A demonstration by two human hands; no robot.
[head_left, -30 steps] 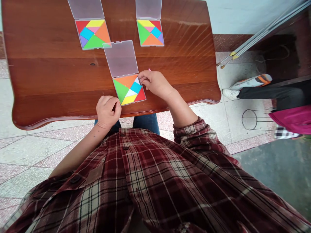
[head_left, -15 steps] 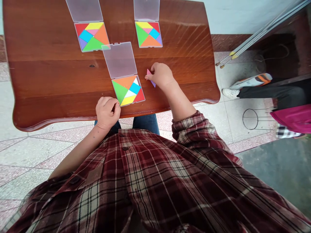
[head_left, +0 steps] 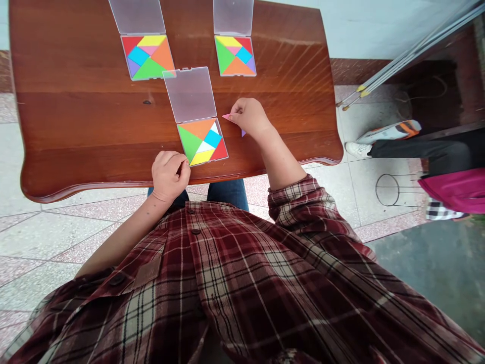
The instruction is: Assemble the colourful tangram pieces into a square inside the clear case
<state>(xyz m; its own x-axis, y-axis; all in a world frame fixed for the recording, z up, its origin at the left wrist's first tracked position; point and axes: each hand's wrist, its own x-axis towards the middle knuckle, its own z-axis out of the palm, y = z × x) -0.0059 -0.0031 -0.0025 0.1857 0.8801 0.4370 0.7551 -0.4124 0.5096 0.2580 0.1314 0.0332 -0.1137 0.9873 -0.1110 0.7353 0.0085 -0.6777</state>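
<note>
Between the thumb and fingers of my right hand [head_left: 250, 117] is a pink triangle tangram piece [head_left: 228, 117]. A purple piece [head_left: 243, 133] peeks out on the table beneath that hand, mostly covered by it. To the left lies a tangram case [head_left: 203, 142] with its clear lid [head_left: 190, 96] folded back. Green, orange, yellow, red and blue pieces fill it around two white gaps. My left hand [head_left: 170, 174] rests curled at the table's front edge, its fingertips at the case's lower left corner; whether they pinch anything is hidden.
Two more open tangram cases stand farther back, one at left [head_left: 147, 57] and one at right [head_left: 235, 56], each full of coloured pieces. All sit on a brown wooden table [head_left: 91, 131]. Crutches [head_left: 361, 92] lean at the right, near another person's leg [head_left: 405, 148].
My right hand has picked up the pink triangle and turned it, so its tip points left toward the case. The purple piece stays behind. My left hand has hardly moved.
</note>
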